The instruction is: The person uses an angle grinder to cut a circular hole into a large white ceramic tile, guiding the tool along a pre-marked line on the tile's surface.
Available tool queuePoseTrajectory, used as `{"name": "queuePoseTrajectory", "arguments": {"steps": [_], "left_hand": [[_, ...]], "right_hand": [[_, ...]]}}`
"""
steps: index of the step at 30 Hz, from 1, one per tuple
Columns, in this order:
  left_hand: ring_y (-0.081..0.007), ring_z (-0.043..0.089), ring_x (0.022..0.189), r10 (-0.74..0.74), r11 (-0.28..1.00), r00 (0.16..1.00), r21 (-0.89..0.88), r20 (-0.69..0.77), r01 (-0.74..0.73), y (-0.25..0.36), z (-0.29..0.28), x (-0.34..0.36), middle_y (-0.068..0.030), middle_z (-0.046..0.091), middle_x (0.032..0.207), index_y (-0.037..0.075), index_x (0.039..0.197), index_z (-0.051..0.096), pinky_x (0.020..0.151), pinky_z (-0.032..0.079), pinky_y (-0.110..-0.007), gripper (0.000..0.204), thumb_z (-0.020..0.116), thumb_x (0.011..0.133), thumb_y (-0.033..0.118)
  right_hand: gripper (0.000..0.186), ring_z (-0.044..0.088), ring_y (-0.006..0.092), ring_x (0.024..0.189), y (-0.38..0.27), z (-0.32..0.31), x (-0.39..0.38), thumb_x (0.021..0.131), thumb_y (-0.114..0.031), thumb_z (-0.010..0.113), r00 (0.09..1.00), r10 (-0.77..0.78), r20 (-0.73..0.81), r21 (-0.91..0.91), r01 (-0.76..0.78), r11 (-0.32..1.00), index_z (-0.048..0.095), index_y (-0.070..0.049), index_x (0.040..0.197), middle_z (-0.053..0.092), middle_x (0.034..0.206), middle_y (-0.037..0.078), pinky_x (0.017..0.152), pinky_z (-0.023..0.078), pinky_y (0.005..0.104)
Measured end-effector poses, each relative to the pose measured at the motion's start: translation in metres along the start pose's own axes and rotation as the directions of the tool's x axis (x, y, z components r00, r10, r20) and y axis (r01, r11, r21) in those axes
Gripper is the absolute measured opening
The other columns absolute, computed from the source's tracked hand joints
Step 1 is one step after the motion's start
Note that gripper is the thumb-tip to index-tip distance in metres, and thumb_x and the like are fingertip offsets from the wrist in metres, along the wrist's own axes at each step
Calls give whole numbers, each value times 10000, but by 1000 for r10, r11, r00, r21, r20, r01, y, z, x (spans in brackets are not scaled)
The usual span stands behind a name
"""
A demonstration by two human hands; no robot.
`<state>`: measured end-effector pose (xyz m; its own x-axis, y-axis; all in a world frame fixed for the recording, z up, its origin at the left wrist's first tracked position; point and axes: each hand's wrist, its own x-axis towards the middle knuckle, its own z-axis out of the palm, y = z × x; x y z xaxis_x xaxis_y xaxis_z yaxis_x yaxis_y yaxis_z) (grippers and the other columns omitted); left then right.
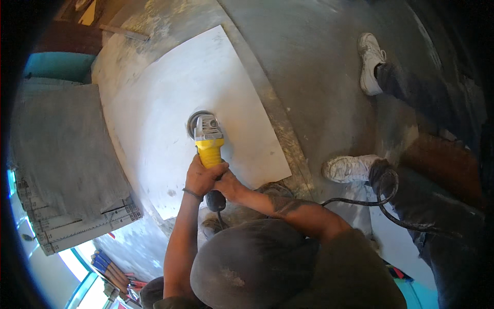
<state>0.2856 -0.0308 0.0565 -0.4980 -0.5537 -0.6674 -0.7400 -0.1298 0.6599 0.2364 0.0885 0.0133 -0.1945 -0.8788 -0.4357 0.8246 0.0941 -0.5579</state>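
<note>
A yellow and silver angle grinder (209, 146) rests with its round head on a large white sheet (154, 108). My left hand (199, 176) is wrapped round the yellow body. My right hand (228, 183) grips the grinder just behind and to the right, its fingers partly hidden by my left hand. The black cord (345, 200) loops off to the right. The sheet lies on a larger, stained pale board (280, 126).
Grey-coated panels (67, 144) stand at the left, beside blue-and-orange handled tools (105, 265) at lower left. A wooden strip (123, 32) lies at upper left. Another person's legs in white shoes (370, 64) are at the right, on the grey floor (309, 56).
</note>
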Motion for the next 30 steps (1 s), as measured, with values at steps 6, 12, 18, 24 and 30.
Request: {"name": "queuePoseTrajectory", "arguments": {"steps": [6, 12, 18, 24, 30], "left_hand": [[-179, 701, 809, -32, 999, 996, -16, 89, 34, 33, 4, -9, -108, 716, 920, -7, 1065, 628, 736, 572, -331, 402, 842, 803, 211], [-185, 702, 815, -34, 999, 997, -38, 69, 37, 25, -1, -7, -103, 715, 938, -7, 1090, 622, 746, 573, -334, 415, 848, 799, 184], [-193, 705, 821, -43, 999, 997, -16, 67, 44, 30, 0, -5, -105, 719, 951, -8, 1097, 623, 754, 576, -336, 415, 846, 800, 178], [-204, 718, 839, -50, 998, 998, 35, 48, 48, 20, -1, -2, -129, 727, 957, -11, 1085, 636, 754, 579, -346, 440, 851, 789, 232], [-235, 729, 863, -40, 995, 999, 95, 1, 40, 13, 0, -2, -151, 734, 957, -22, 1081, 640, 765, 581, -369, 497, 865, 767, 289]], "right_hand": [[638, 625, 185, 1021, 9, 2, 0, 768, -44, 742, 994, -20, -112, 63, 27, 998, 449, -54, 1334, 608, 1171, 76, 873, 535, 338], [634, 626, 188, 1029, 7, 6, 3, 756, -26, 733, 997, -7, -78, 82, 14, 997, 451, -53, 1323, 610, 1161, 80, 877, 537, 341], [635, 627, 188, 1039, 9, 5, 5, 763, -30, 728, 995, -9, -98, 77, 17, 997, 443, -48, 1331, 613, 1155, 86, 870, 542, 341], [660, 621, 188, 1081, 10, 3, 4, 766, -31, 735, 998, -3, -61, 153, 12, 988, 437, -56, 1355, 604, 1206, 86, 890, 542, 347], [693, 615, 195, 1102, 4, 8, 1, 752, -36, 749, 998, 1, -59, 178, 9, 984, 432, -57, 1367, 601, 1222, 86, 920, 535, 346]]}}
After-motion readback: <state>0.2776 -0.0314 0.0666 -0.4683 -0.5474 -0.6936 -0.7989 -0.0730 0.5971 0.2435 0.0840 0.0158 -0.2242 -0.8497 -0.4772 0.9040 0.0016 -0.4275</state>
